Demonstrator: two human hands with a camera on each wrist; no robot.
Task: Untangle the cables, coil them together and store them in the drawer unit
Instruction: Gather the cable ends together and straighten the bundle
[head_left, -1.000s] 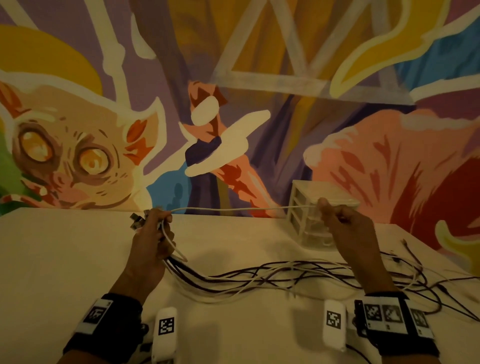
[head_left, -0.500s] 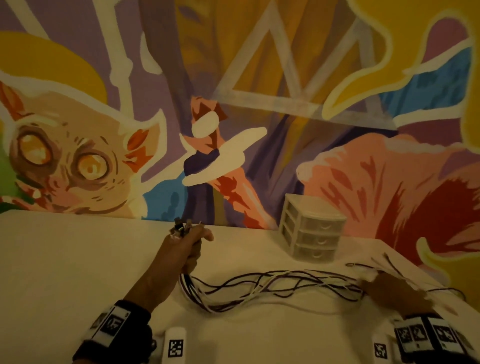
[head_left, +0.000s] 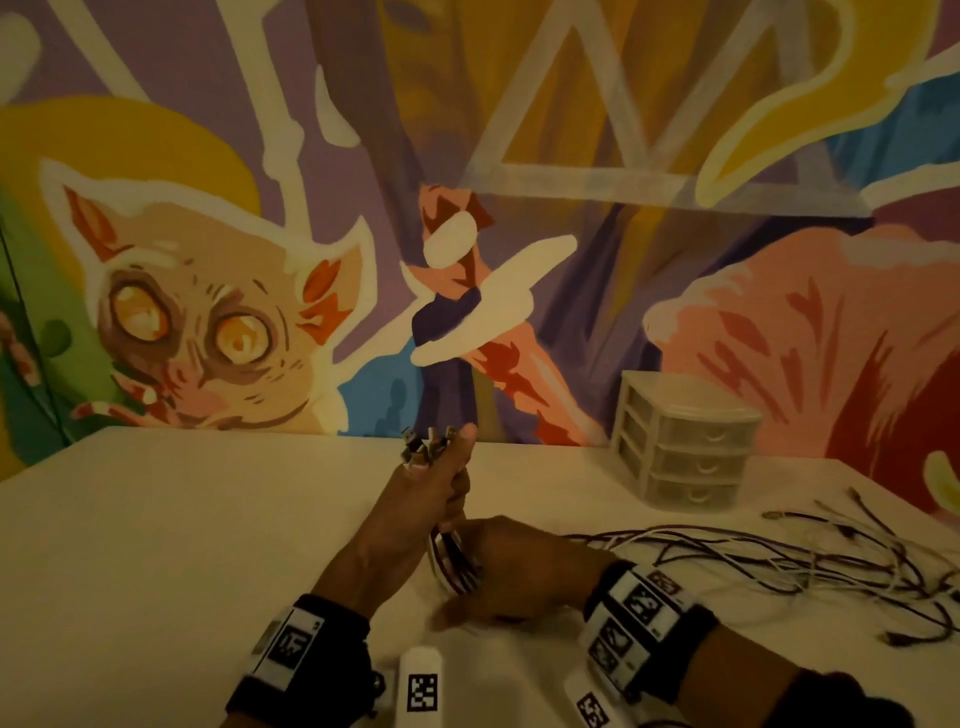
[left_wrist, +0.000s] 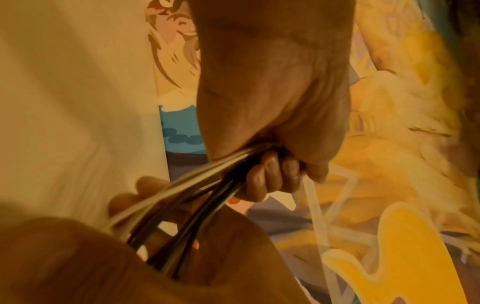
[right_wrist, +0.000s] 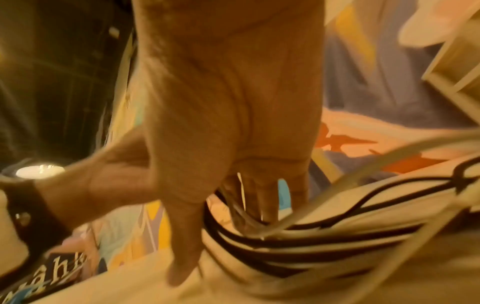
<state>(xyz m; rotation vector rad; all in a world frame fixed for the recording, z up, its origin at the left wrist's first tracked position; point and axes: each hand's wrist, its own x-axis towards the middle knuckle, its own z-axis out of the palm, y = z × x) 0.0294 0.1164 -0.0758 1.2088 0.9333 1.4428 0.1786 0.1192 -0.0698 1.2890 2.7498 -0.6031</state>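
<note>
Several black and white cables (head_left: 779, 564) trail loosely over the white table (head_left: 156, 519) toward the right. My left hand (head_left: 441, 483) is raised mid-table and grips their gathered ends in a fist, plugs (head_left: 427, 444) sticking up above it. The left wrist view shows the bundle (left_wrist: 207, 185) leaving that fist (left_wrist: 272, 174). My right hand (head_left: 511, 569) sits just below the left, against the bundle. In the right wrist view its fingers (right_wrist: 259, 197) reach fairly straight among the strands (right_wrist: 298, 242), thumb spread aside. The white three-drawer unit (head_left: 685, 452) stands at the back right, all drawers closed.
A painted mural wall (head_left: 467, 208) runs along the table's far edge. Loose cable ends (head_left: 852, 512) lie near the right edge in front of the drawer unit. The left half of the table shows bare cloth.
My right hand let go of the taut white cable, dropped to the far right of the strands, then came left to the bundle under my left hand. The left hand stayed raised.
</note>
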